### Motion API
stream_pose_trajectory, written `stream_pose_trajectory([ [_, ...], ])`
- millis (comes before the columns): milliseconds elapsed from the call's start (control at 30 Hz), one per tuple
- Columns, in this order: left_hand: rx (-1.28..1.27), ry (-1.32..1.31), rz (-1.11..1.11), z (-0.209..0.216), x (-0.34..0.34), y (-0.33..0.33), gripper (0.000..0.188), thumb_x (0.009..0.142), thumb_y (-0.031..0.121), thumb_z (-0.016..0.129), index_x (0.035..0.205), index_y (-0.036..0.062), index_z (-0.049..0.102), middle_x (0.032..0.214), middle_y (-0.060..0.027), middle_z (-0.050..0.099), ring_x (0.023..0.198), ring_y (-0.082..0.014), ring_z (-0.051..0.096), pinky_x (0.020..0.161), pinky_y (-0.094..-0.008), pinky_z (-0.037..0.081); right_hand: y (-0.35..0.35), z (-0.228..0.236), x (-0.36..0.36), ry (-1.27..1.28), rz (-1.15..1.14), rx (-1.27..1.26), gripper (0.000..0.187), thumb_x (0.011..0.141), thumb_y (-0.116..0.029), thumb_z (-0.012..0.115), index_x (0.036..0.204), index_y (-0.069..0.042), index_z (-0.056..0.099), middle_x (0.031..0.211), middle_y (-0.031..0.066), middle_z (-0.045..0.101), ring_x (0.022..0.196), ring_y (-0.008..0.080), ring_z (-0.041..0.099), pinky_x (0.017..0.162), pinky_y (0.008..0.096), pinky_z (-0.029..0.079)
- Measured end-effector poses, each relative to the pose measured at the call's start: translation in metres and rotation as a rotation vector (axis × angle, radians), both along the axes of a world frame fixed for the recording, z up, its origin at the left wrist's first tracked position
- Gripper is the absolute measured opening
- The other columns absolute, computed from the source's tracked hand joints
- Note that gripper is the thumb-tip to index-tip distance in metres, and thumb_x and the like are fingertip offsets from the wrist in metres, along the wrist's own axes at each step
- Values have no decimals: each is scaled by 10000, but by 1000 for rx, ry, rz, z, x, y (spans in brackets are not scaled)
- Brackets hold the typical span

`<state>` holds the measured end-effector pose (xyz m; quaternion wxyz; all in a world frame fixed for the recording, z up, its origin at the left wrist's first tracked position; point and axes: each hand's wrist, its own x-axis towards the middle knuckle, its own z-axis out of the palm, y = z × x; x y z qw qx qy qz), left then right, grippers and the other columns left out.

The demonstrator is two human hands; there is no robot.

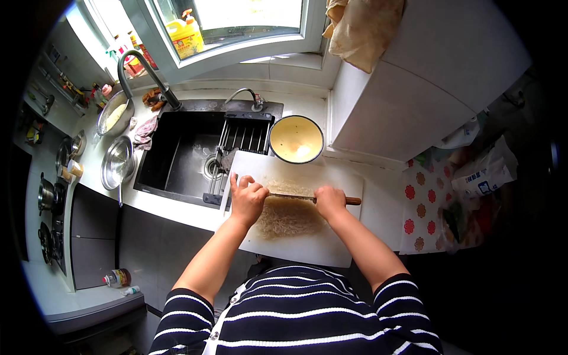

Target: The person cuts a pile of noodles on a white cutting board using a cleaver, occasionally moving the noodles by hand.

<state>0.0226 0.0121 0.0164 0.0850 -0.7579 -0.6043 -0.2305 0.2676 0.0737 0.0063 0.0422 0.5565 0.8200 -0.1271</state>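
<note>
A long knife [353, 201] with a brown wooden handle lies crosswise over a white cutting board [337, 251], its blade seen nearly edge-on. My right hand [329, 202] is closed round the handle side. At the other end my left hand [247, 200] pinches the blade's tip, its forefinger raised. Both hands are low over the board. Below the blade spreads a rough brownish patch [290, 219], and a paler one shows above it; whether this is fine food residue or a worn surface I cannot tell. Beyond the board stands a dark-rimmed bowl [296, 133], pale yellow inside.
Left of the board is a black sink [171, 160] with a drying rack [242, 133] and a tall faucet [127, 65]. A metal bowl [127, 121] and a steel lid [116, 163] sit farther left. Plastic bags [485, 171] lie on a flowered cloth [420, 207] at right.
</note>
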Motion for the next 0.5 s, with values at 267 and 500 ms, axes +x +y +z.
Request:
stream_pose_trajectory([
  [267, 22, -7, 9, -11, 2, -5, 55, 780, 191, 668, 728, 211, 670, 786, 72, 639, 956, -204, 560, 1058, -595, 231, -5, -13, 1, 15, -12, 31, 152, 720, -89, 586, 780, -130, 720, 827, 104, 684, 786, 306, 667, 711, 435, 521],
  [500, 53, -17, 6, -8, -2, -5, 43, 753, 185, 693, 727, 207, 668, 784, 76, 636, 961, -203, 563, 1066, -600, 226, -8, -12, -3, 11, -4, 42, 142, 712, -94, 593, 772, -131, 716, 820, 92, 680, 784, 303, 663, 707, 428, 525],
])
